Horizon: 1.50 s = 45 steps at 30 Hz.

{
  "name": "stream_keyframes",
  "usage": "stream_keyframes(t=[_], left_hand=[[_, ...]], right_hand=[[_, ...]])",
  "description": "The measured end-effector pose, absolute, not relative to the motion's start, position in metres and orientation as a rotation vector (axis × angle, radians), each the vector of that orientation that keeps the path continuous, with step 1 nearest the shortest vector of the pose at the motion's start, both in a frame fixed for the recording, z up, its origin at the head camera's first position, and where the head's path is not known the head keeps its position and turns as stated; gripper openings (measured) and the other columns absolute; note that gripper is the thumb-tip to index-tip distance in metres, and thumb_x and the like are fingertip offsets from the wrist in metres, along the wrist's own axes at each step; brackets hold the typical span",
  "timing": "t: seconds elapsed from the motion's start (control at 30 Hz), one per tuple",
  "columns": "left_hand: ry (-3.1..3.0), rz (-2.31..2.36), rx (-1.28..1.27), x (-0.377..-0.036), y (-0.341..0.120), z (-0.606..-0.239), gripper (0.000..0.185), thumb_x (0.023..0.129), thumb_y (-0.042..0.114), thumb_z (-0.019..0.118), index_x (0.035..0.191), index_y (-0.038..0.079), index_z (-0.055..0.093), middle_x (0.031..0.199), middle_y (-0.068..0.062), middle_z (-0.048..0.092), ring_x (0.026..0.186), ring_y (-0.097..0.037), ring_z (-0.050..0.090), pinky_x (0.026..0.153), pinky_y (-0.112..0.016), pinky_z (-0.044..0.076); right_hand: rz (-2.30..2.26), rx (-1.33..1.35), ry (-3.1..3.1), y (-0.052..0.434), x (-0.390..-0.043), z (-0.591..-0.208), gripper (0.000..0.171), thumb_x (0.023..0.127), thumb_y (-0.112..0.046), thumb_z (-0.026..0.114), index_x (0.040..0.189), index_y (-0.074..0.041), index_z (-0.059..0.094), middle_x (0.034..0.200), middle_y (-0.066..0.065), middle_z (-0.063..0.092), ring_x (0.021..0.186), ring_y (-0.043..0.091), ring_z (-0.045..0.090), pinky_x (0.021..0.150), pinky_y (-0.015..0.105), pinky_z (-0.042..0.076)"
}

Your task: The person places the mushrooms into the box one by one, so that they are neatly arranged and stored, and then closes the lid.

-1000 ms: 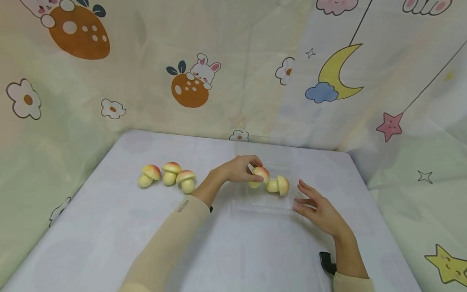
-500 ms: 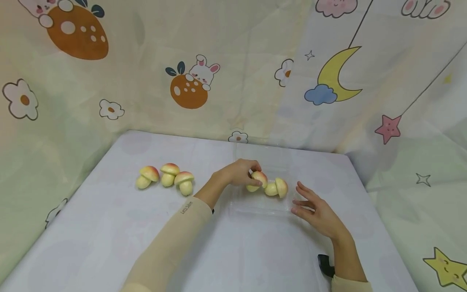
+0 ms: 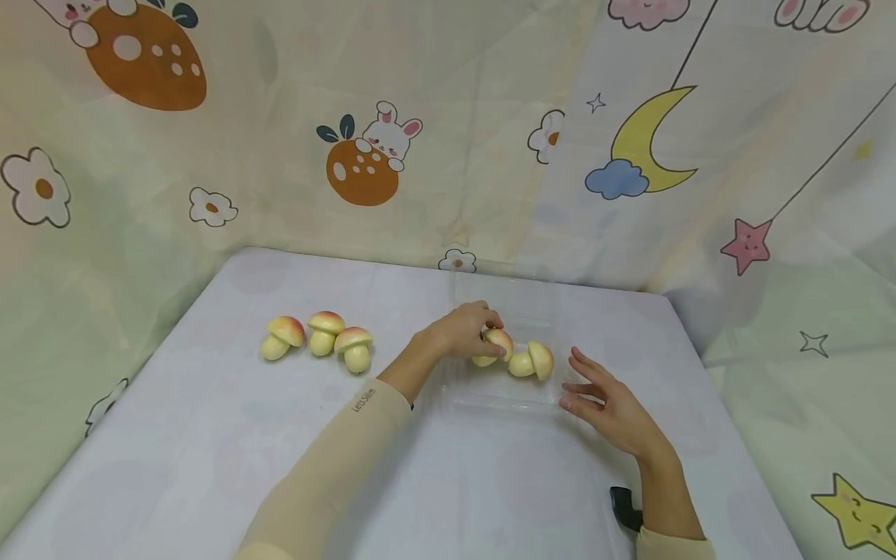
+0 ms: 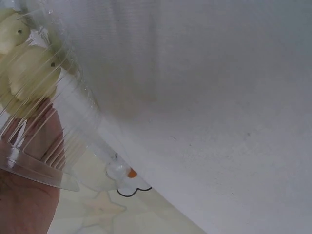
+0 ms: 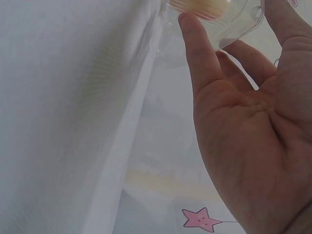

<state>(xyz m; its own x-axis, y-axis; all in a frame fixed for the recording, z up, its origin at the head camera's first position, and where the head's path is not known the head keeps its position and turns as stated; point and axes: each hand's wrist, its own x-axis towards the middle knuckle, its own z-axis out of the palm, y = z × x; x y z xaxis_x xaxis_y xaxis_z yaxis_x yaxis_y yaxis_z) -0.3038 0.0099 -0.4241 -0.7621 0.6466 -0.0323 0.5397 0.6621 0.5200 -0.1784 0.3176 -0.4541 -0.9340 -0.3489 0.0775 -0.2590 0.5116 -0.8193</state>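
Note:
In the head view my left hand point(image 3: 465, 330) reaches into a clear plastic box point(image 3: 504, 403) and holds a toy mushroom point(image 3: 500, 340) by its reddish-yellow cap, fingers over the far side and thumb in front. Beside it in the box lies a second toy mushroom point(image 3: 537, 361), tipped over with its cap to the right. My right hand point(image 3: 619, 416) is at the box's right side, fingers extended; in the right wrist view its fingertips point(image 5: 187, 24) are at the ribbed plastic wall. Through the box wall, the left wrist view shows pale mushroom stems point(image 4: 34, 73).
Three more toy mushrooms point(image 3: 322, 334) stand in a group on the white-covered table point(image 3: 196, 435), left of my left forearm. The box's raised clear lid point(image 3: 500, 295) is behind it. A printed curtain point(image 3: 280, 140) hangs along the table's back edge.
My left hand has lowered a little with the toy mushroom, down beside the other one, which has turned slightly. My right hand stays at the box's side.

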Motion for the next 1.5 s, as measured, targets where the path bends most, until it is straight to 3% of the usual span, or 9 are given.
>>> stream_keyframes(t=[0.67, 0.93, 1.5], left_hand=[[2.724, 0.645, 0.973, -0.302, 0.013, -0.422, 0.051, 0.096, 0.046, 0.071, 0.136, 0.015, 0.062, 0.128, -0.001, 0.061, 0.121, -0.021, 0.057, 0.104, -0.038, 0.047], [2.695, 0.718, 1.019, -0.302, 0.009, -0.421, 0.049, 0.097, 0.043, 0.07, 0.137, 0.014, 0.062, 0.129, -0.001, 0.06, 0.106, -0.017, 0.062, 0.093, -0.031, 0.051], [2.697, 0.831, 1.009, -0.301, -0.013, -0.415, 0.048, 0.098, 0.04, 0.07, 0.136, 0.013, 0.062, 0.132, -0.008, 0.06, 0.114, -0.019, 0.063, 0.094, -0.034, 0.053]], right_hand=[[-1.414, -0.531, 2.634, 0.317, -0.179, -0.453, 0.079, 0.096, -0.023, 0.075, 0.16, -0.003, 0.032, 0.17, 0.013, 0.021, 0.128, 0.035, 0.061, 0.095, 0.013, 0.048], [-1.39, -0.522, 2.647, 0.319, -0.179, -0.454, 0.079, 0.097, -0.025, 0.074, 0.16, -0.003, 0.031, 0.17, 0.01, 0.02, 0.128, 0.033, 0.061, 0.095, 0.012, 0.048], [-1.378, -0.549, 2.654, 0.318, -0.179, -0.454, 0.077, 0.098, -0.023, 0.073, 0.16, -0.004, 0.031, 0.17, 0.013, 0.02, 0.128, 0.034, 0.06, 0.095, 0.013, 0.049]])
